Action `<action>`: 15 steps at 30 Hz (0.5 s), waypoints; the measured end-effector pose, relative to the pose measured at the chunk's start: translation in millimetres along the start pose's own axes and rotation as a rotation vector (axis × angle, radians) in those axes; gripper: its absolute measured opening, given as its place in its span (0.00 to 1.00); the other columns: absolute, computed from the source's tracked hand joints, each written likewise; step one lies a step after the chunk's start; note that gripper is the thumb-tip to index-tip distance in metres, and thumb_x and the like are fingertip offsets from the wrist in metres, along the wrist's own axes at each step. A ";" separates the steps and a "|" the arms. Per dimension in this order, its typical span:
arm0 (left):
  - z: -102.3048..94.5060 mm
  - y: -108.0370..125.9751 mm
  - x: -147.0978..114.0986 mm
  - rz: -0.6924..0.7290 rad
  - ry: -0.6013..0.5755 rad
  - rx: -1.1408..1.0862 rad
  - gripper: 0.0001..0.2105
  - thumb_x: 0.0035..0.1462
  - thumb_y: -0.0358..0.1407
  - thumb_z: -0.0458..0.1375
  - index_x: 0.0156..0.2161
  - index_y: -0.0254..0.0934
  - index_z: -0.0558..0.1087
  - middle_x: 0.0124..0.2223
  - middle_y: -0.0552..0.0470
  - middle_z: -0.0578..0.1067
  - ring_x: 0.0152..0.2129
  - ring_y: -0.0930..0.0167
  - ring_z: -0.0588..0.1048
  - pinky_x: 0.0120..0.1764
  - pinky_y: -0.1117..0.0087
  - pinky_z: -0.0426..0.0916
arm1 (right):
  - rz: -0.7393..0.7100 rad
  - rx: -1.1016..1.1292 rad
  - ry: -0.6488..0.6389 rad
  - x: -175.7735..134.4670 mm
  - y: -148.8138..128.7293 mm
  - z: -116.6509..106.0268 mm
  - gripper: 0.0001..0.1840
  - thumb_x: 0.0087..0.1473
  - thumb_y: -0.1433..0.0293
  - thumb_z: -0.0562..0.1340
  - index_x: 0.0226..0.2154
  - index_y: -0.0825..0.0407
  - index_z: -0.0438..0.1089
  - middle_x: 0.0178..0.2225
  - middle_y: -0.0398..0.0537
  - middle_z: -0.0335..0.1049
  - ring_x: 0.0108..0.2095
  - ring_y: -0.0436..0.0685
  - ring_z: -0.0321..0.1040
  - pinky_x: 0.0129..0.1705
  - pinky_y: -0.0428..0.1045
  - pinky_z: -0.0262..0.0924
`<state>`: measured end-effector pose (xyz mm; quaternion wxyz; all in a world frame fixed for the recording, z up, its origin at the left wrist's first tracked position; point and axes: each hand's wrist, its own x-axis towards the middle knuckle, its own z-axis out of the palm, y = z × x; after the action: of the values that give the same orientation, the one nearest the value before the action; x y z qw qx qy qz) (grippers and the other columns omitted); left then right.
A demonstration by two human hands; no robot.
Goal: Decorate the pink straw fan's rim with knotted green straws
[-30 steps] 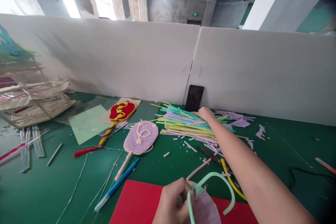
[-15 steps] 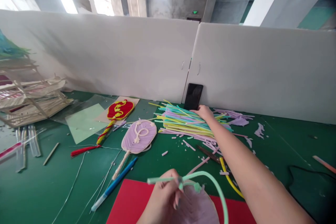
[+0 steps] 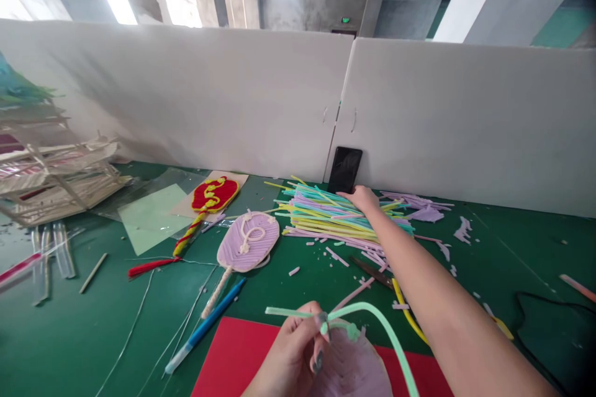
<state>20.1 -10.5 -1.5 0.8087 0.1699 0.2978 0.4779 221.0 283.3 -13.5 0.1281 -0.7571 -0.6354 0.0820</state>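
In the head view, my left hand [image 3: 302, 335] is closed in a pinch on a light green pipe cleaner [image 3: 372, 310], which arches over to the right. Under that hand lies a lilac round fan piece [image 3: 358, 366] with a light green knot [image 3: 352, 331] on its face, over a red sheet [image 3: 233, 347]. My right arm stretches far forward. At the pile of pastel pipe cleaners [image 3: 330, 226], my right hand [image 3: 364, 200] rests by the lower edge of a black phone [image 3: 345, 169]. One finger there points left; the others are largely hidden.
A finished-looking lilac fan [image 3: 249, 240] and a red-and-yellow fan [image 3: 215, 193] lie left of the pile. Nearby are a blue pen-like tube [image 3: 205, 325], scissors [image 3: 372, 271] and lilac scraps [image 3: 426, 214]. A rack [image 3: 51, 180] stands at far left; a white partition [image 3: 209, 99] borders the back.
The view has shifted slightly. Both hands keep nearly the same places, and the green pipe cleaner's free end swings a little to the right.
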 end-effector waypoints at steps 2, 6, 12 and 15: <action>1.8 0.2 0.2 -0.019 -0.022 0.021 0.15 0.45 0.41 0.64 0.20 0.33 0.66 0.10 0.61 0.58 0.09 0.83 0.50 0.19 0.77 0.42 | -0.001 -0.004 -0.003 -0.5 -0.6 -0.2 0.31 0.42 0.42 0.58 0.34 0.52 0.74 0.36 0.58 0.75 0.41 0.66 0.71 0.36 0.52 0.62; 4.8 -1.2 0.3 0.004 -0.026 0.041 0.14 0.46 0.38 0.62 0.19 0.33 0.66 0.09 0.59 0.60 0.10 0.81 0.53 0.19 0.78 0.44 | -0.005 -0.004 -0.010 -0.8 -0.9 -0.8 0.32 0.42 0.43 0.58 0.36 0.52 0.73 0.37 0.58 0.75 0.41 0.66 0.71 0.37 0.52 0.62; 4.8 -1.8 -0.8 -0.031 -0.041 0.083 0.12 0.45 0.35 0.62 0.18 0.33 0.66 0.09 0.59 0.60 0.09 0.82 0.52 0.18 0.77 0.42 | -0.017 0.028 -0.035 0.2 0.1 0.7 0.31 0.42 0.44 0.59 0.35 0.53 0.73 0.36 0.58 0.75 0.40 0.65 0.72 0.35 0.51 0.61; 5.1 0.8 -1.1 -0.016 -0.041 0.109 0.11 0.45 0.35 0.61 0.19 0.33 0.66 0.10 0.58 0.61 0.10 0.81 0.54 0.18 0.77 0.43 | -0.047 0.052 -0.027 -2.3 -1.9 -5.4 0.28 0.43 0.47 0.61 0.34 0.53 0.73 0.34 0.56 0.76 0.37 0.63 0.72 0.34 0.49 0.61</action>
<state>22.5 -11.0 3.2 0.8081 0.2212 0.3079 0.4508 220.4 280.9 -7.8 0.1408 -0.7371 -0.6525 0.1056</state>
